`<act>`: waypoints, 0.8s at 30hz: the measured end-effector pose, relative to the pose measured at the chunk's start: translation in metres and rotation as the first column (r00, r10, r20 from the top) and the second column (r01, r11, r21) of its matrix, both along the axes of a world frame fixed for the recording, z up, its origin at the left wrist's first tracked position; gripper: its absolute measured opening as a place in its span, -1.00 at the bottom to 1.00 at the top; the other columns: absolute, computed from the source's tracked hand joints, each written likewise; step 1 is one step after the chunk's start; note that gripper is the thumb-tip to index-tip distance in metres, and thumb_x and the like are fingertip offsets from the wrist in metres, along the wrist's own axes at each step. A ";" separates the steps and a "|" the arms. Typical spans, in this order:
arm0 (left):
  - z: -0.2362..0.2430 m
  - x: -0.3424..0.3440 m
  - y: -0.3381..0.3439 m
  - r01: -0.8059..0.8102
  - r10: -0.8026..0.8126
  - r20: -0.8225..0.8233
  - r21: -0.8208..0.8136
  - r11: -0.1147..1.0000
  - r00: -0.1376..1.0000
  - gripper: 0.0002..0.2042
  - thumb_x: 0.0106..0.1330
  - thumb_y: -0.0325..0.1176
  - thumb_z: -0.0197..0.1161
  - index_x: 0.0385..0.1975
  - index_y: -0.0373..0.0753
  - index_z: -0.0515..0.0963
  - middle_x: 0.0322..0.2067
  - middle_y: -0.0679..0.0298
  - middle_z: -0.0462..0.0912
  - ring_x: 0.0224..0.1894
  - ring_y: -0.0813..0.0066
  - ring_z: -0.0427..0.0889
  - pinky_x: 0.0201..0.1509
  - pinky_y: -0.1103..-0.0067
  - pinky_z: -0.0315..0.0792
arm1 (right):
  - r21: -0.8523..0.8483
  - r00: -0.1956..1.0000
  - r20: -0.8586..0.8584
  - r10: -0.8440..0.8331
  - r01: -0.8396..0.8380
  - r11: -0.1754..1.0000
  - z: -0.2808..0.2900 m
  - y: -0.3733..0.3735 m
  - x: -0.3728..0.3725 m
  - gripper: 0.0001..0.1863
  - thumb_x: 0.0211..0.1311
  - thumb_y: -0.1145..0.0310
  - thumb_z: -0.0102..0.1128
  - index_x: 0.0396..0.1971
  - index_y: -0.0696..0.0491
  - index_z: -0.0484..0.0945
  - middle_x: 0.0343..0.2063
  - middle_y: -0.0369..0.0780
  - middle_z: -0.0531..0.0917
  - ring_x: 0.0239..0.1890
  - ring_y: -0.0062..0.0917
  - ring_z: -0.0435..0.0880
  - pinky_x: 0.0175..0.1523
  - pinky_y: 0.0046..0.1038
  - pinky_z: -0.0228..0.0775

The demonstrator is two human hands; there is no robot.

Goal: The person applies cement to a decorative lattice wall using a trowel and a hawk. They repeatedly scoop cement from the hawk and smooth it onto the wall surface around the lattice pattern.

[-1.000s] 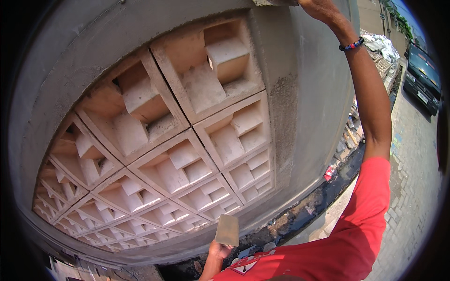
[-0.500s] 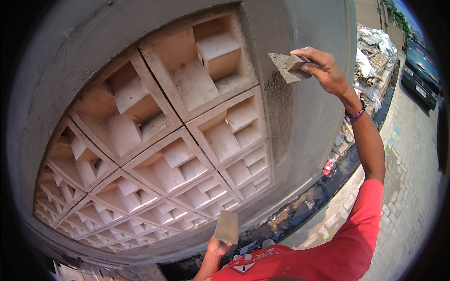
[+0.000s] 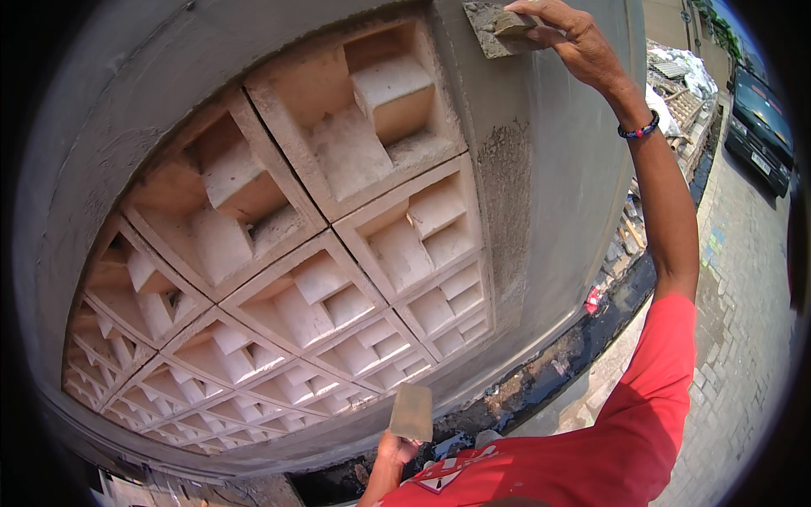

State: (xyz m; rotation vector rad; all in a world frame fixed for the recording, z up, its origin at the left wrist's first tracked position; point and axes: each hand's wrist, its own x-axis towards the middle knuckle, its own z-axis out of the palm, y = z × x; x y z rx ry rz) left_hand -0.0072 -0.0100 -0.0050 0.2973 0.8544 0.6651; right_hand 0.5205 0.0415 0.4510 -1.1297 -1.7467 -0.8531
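Note:
High on the grey plastered wall (image 3: 574, 160), my right hand (image 3: 576, 38) grips a small flat plastering trowel (image 3: 498, 30) by its block-like handle. The trowel's plate lies at the plaster beside the upper right corner of the vent-block panel (image 3: 397, 169); whether it touches cannot be made out. Below it runs a strip of rough, darker mortar (image 3: 504, 194). Low in the middle, my left hand (image 3: 397, 448) holds a rectangular, mortar-coloured board (image 3: 411, 412) from beneath. Its fingers are mostly hidden behind the board.
Along the wall's foot runs a dark wet gutter (image 3: 541, 393) with litter. Rubble and white sacks (image 3: 676, 76) are heaped beyond the wall's right edge. A dark vehicle (image 3: 760, 127) stands on the paved road (image 3: 735, 338) at right.
My right hand has moved up the wall with the trowel, away from the top of the rough mortar strip. My left hand and the board have barely shifted.

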 end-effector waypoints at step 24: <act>-0.004 -0.001 -0.001 0.045 -0.046 0.037 0.038 0.998 0.998 -0.77 0.24 -0.24 0.12 -0.15 -0.13 0.49 -0.27 0.29 0.61 -0.30 0.39 0.62 -0.44 0.52 0.44 | 0.036 0.935 -0.240 0.260 -0.259 0.965 0.091 -0.029 -0.043 -0.66 0.15 0.57 0.01 -0.03 0.16 0.49 -0.17 -0.19 0.62 -0.11 -0.50 0.56 0.04 -0.49 0.39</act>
